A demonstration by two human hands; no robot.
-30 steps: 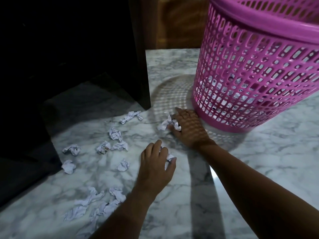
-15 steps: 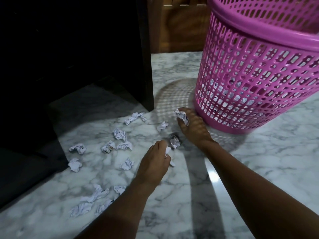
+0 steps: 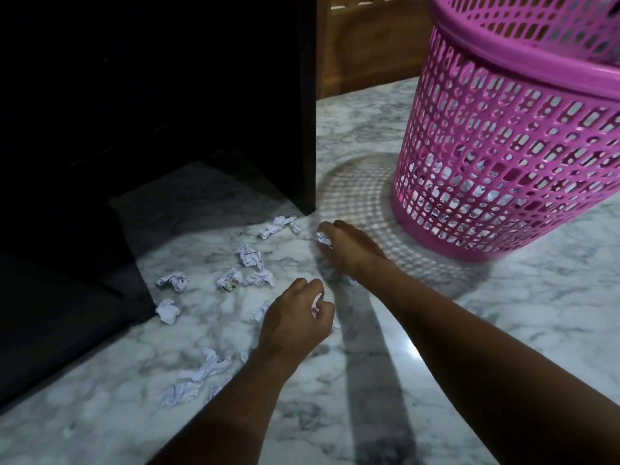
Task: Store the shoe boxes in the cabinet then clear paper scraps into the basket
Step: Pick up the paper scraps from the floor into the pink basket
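On my feed both forearms reach forward and down over the marble floor [image 3: 503,330]. The left hand [image 3: 295,317] sits nearer the camera, back of the hand up and wrist bent a little. Its fingers [image 3: 300,285] are curled tight around a small paper scrap [image 3: 316,302], which shows white between fingers and thumb.

The right arm comes in long from the lower right corner, with the right hand [image 3: 352,250] farther out, knuckles up. Its fingers [image 3: 339,226] are bunched around a second crumpled scrap [image 3: 323,238] held at the tips. I cannot tell whether that hand touches the floor.

The pink basket [image 3: 503,146] stands upright just beyond the right hand and apart from it, with its lattice shadow falling across the hand. Through the holes near the bottom I can see white paper already inside [image 3: 446,182].

The loose scraps [image 3: 250,255] lie scattered on the floor to the left of both hands. One is near the cabinet's corner [image 3: 278,226], a few sit mid-floor [image 3: 229,280], two lie by the dark edge [image 3: 172,280], and a cluster lies close to the left forearm [image 3: 208,364].

The dark cabinet [image 3: 167,95] fills the upper left, and its inside is too dim for me to make anything out. A wooden panel [image 3: 362,45] shows between the cabinet and the basket.
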